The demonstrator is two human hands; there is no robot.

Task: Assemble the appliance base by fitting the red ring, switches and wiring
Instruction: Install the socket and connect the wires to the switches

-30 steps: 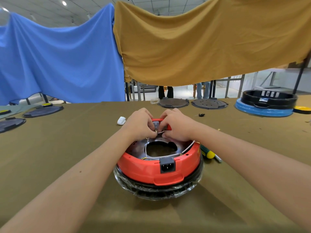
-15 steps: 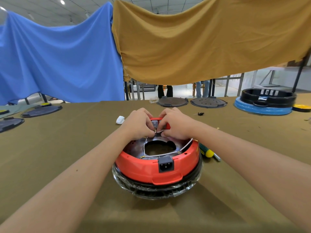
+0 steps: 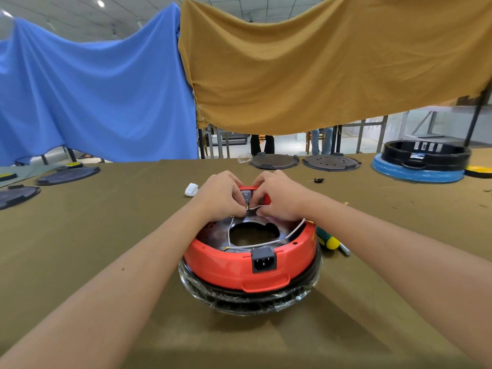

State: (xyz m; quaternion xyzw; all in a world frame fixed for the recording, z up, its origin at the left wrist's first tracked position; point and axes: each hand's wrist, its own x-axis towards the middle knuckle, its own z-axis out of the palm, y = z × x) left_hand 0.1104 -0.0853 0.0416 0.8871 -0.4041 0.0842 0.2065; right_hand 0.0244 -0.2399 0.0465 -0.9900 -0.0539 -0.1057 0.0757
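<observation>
Left hand (image 3: 221, 195) and right hand (image 3: 279, 194) close together at the far side of the red ring (image 3: 234, 267), fingers curled. Left fingertips (image 3: 241, 210) pinching a small brass terminal on a white wire (image 3: 257, 207); right fingertips (image 3: 259, 211) pinching the same wire just beside them. Directly behind the fingers, grey switches (image 3: 247, 195) set in the ring's far wall. More white wiring (image 3: 255, 245) looping across the dark plate inside the ring, around its central opening. Black power socket (image 3: 263, 261) fitted in the near wall of the ring, facing the camera. Ring seated on a black base wrapped in clear film (image 3: 250, 302), in the middle of the olive-covered table (image 3: 106, 222). Just right of the base, a green-and-yellow screwdriver (image 3: 328, 239) lying flat. Small white piece (image 3: 191, 189) near the left hand. Farther back, dark round plates (image 3: 274, 161), and a black ring on a blue base (image 3: 418, 173) at the far right. Blue cloth (image 3: 93, 89) and mustard cloth (image 3: 319, 70) hanging behind.
</observation>
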